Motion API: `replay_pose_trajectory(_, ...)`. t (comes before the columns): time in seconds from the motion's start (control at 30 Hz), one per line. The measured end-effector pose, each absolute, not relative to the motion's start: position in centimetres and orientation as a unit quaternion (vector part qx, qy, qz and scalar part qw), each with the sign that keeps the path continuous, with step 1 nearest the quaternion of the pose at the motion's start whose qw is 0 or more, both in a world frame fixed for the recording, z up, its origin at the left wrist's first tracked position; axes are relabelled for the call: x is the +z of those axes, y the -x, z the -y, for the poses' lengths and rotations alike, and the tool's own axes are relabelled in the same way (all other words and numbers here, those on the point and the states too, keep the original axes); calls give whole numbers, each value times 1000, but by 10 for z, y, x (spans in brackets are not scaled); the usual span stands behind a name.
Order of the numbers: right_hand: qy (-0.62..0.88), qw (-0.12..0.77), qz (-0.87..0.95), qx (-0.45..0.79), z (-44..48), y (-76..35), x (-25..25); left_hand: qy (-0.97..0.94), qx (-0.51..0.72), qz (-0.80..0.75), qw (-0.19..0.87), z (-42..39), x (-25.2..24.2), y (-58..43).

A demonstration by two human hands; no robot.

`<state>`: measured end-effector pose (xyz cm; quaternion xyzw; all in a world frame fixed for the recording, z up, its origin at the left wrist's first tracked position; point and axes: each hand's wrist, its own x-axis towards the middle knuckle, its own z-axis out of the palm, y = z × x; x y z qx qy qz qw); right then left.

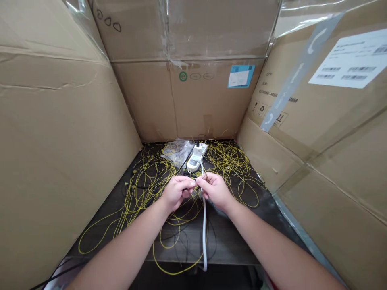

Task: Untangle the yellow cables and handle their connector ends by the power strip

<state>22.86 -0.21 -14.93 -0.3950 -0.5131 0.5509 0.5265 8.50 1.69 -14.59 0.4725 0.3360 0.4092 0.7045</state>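
My left hand and my right hand meet over the middle of the table, thumbs and forefingers pinched tip to tip. Something tiny and dark shows where the fingertips come together, too small to name. Thin yellow wire lies in loose loops around and under both hands. A second tangle of yellow wire spreads behind my right hand. Just beyond the fingertips lies a white power strip with a black plug in it. Its white cable runs toward me between my forearms, past the table's front edge.
A crumpled clear plastic bag lies left of the power strip. Large cardboard boxes wall in the dark table: a left box, a back box and a right box. Yellow wire loops hang over the front edge.
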Motion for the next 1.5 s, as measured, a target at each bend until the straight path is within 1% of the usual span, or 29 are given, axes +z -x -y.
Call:
replay_pose_trajectory(0.1,423,537,514,519,2,-224,-152,-524,431,-344,649,-16,-146,-86)
replay_pose_trajectory(0.23,456,544,506,490,1,-219,-161,-645,450,-346,511,-13,-142,-86)
replay_pose_trajectory(0.3,464,542,501,489,-1,-218,-165,-684,443,-340,469,-13,-142,-86)
replay_pose_trajectory(0.47,488,554,479,475,-4,-217,-171,-729,436,-339,405,-11,-144,-87)
replay_pose_trajectory(0.73,528,553,458,453,-2,-216,-167,-821,441,-322,166,-9,-153,-86)
replay_pose_trajectory(0.83,535,558,432,465,0,-214,-163,-841,422,-316,123,-9,-155,-85)
replay_pose_trajectory(0.9,527,556,408,496,1,-214,-159,-839,418,-317,144,-9,-154,-85)
replay_pose_trajectory(0.93,520,555,398,514,1,-215,-156,-828,424,-322,175,-10,-154,-85)
replay_pose_trajectory(0.97,510,555,389,530,0,-216,-154,-808,435,-331,221,-11,-153,-85)
replay_pose_trajectory(1.03,483,566,374,554,-1,-221,-151,-739,456,-356,345,-12,-152,-86)
replay_pose_trajectory(1.1,455,587,354,569,-4,-227,-148,-661,450,-377,467,-15,-152,-86)
replay_pose_trajectory(1.17,434,601,333,582,-6,-233,-146,-609,418,-387,552,-17,-152,-85)
replay_pose_trajectory(1.2,429,607,323,586,-7,-235,-145,-598,401,-390,574,-19,-152,-84)
replay_pose_trajectory(1.27,428,615,305,588,-9,-240,-145,-595,380,-391,590,-20,-151,-83)
replay_pose_trajectory(1.33,430,618,296,588,-11,-242,-145,-612,374,-386,580,-22,-151,-83)
replay_pose_trajectory(1.43,432,593,319,600,-9,-241,-146,-652,383,-394,522,-22,-152,-83)
replay_pose_trajectory(1.5,435,555,361,610,-7,-237,-147,-686,398,-404,456,-21,-153,-83)
